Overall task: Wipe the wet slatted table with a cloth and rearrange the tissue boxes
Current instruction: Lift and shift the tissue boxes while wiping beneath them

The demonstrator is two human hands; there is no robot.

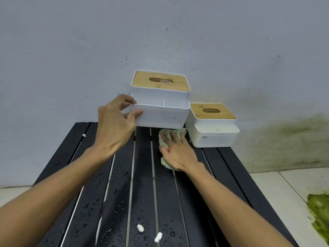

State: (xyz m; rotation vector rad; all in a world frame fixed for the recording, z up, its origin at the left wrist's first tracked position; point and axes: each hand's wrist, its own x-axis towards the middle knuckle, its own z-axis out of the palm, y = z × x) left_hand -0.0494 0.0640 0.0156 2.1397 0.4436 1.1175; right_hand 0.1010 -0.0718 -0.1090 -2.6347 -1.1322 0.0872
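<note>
Cloth (162, 136), pale green and bunched, lies on the slatted table (142, 193) near its far edge. The right hand (178, 150) presses it down with fingers straight and spread, not curled round it. It sits between the two tissue boxes, just in front of and below the left tissue box (160, 114) and just beside the right tissue box (211, 136).

The left hand (115, 125) grips the left tissue box at its left end, with the thumb on the front face and the fingers hooked over the tray rim. This box appears raised off the slats, long axis running left to right. The strip it would cover lies straight ahead of the cloth, toward the far edge, so the right hand is the nearer one for wiping there.

The right tissue box rests on the far right corner, touching the wall (231, 50).

Each box has a bamboo lid (160, 83) with an oval slot. Something pinkish shows in the left box's slot, too small to name. Each also has an open front tray split by a divider, and what the trays hold, if anything, cannot be made out.

Water droplets (99, 202) bead the near and left slats, and two white scraps (140, 228) lie by the near edge, so much wiping looks left.
</note>
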